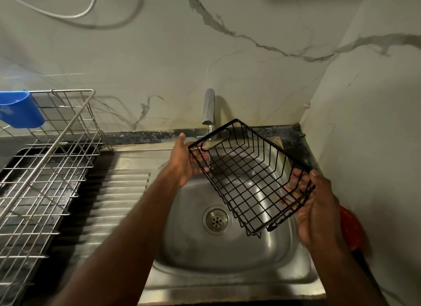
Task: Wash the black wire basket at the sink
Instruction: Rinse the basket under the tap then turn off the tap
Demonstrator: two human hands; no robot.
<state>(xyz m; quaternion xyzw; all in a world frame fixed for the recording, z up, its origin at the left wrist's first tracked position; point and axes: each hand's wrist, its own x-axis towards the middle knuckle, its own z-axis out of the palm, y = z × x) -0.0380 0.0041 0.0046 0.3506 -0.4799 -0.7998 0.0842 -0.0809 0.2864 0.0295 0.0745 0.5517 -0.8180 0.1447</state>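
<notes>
You hold the basket [248,180] in the air over the sink [227,280], above and just right of the drain [216,219]. It is tilted, with its open top turned toward you and its far corner raised toward the back wall.

Your left grip [186,162] has the short end with the handle cut-out. The palm lies against that end, the thumb [181,139] points up beside the rim, and the fingers curl under the wires. Your right grip [316,210] has the opposite short end. Its thumb [316,174] is hooked over the top rim, and its fingers, seen through the wires, are spread behind the end wall. Both grips are closed on the basket, one at each end.

The tap [209,107] stands at the back of the sink, just behind the basket's raised left corner. A thin stream of water [208,161] falls from it and passes through the wires near your left grip.

To the left of the bowl lies the ribbed drainboard [120,191]. Beyond it a steel rack [52,150] sits on a black tray [13,162], and a blue cup [20,110] hangs on the rack's far rail. A red thing [350,226] shows behind your right grip, against the side wall; I cannot tell what it is. A dark counter [293,137] runs along the back of the sink, and a cable [91,9] loops across the marbled wall above.
</notes>
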